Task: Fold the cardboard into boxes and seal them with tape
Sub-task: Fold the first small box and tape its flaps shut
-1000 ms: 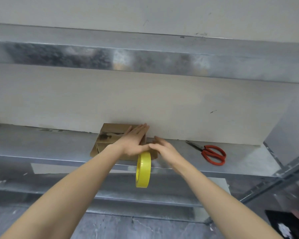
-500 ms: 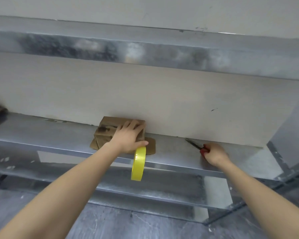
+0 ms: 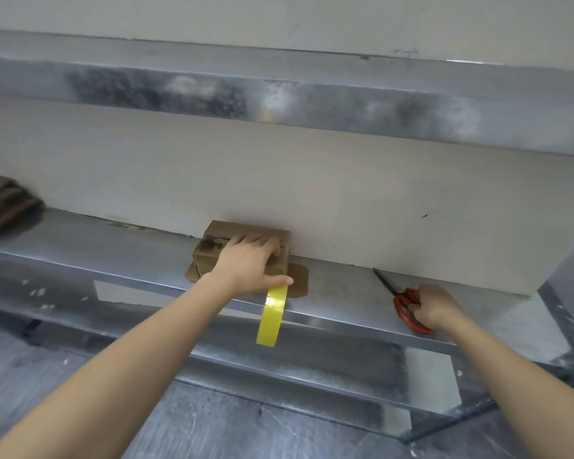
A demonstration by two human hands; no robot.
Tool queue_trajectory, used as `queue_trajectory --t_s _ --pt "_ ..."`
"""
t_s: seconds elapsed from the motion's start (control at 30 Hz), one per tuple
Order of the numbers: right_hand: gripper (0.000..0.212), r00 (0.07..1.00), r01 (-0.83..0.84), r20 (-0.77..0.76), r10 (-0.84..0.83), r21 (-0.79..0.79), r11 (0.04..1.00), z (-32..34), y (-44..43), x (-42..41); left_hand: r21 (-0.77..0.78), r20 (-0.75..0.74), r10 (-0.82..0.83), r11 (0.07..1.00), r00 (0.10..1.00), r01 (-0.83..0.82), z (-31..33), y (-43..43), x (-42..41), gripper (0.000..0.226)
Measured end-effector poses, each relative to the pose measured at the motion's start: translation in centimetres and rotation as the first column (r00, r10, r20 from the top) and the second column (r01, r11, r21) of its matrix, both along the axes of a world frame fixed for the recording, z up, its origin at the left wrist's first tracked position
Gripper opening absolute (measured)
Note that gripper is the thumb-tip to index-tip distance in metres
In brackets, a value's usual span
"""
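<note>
Midway along the shelf [image 3: 113, 256], against its back edge, the box [image 3: 212, 246] sits under the left hand [image 3: 246, 263], whose fingers bend over its top and whose thumb pins the yellow tape [image 3: 272, 319] hanging straight down over the front edge, while the right hand [image 3: 436, 308], well off to the right, grips the scissors [image 3: 401, 304].

The shelf [image 3: 113, 256] is bare grey metal, dull and cloudy, with a weak shine only. The cardboard box [image 3: 209, 260] is brown and matt, slightly rough (one dark smudge on top). The tape roll [image 3: 272, 316] is glossy yellow plastic film. The scissors [image 3: 411, 293] have smooth red plastic handles and dark metal blades. The wall [image 3: 345, 200] is pale and matt.
</note>
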State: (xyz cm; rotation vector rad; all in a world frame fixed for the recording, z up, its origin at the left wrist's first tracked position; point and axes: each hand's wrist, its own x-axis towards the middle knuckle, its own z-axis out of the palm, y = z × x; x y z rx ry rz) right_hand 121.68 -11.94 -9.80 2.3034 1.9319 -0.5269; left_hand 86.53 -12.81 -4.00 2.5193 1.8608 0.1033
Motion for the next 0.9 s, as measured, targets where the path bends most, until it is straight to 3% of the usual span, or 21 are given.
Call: queue_trajectory --t_s 0.07,0.17,0.27,0.37,0.47,0.6,0.77,0.9 --pt "0.029 0.999 -0.004 -0.051 0.001 -0.050 0.999 0.2 0.0 0.1 0.068 -0.077 -0.020 0.997 0.997 0.026 0.3 -0.4 0.2 0.060" --pt "0.034 0.951 0.053 -0.304 -0.062 -0.039 0.998 -0.3 -0.3 0.9 0.099 -0.117 -0.018 0.995 0.993 0.030 0.3 -1.0 0.3 0.063" --pt "0.023 0.815 0.090 -0.572 -0.086 -0.021 0.996 0.7 -1.2 0.9 0.057 -0.132 -0.018 0.998 0.991 0.026 0.4 -1.0 0.5 0.068" --pt "0.035 0.733 0.019 -0.679 -0.042 -0.041 0.999 1.8 -1.6 -0.2 0.040 -0.182 -0.009 0.999 0.983 0.017 0.5 -1.2 0.9 0.083" --pt "0.042 0.600 -0.003 -0.797 -0.071 -0.090 0.996 2.7 -2.0 -2.4 -0.040 -0.118 0.078 0.996 0.990 -0.084 1.1 -1.6 1.3 0.069" --pt "0.040 0.491 -0.101 -0.866 -0.088 -0.157 0.982 3.6 -2.3 -5.7 -0.276 -0.086 0.179 0.941 0.980 -0.196 2.0 -2.1 1.5 0.086" --pt "0.052 0.490 -0.251 -0.857 -0.158 -0.312 0.916 4.2 -2.2 -7.6 -0.515 0.171 0.289 0.841 0.942 -0.165 1.8 -2.6 1.0 0.090" --pt "0.053 0.519 -0.386 -0.843 -0.138 -0.375 0.843 4.3 -2.2 -8.6 -0.603 0.327 0.365 0.791 0.872 -0.105 1.7 -2.5 1.0 0.093"
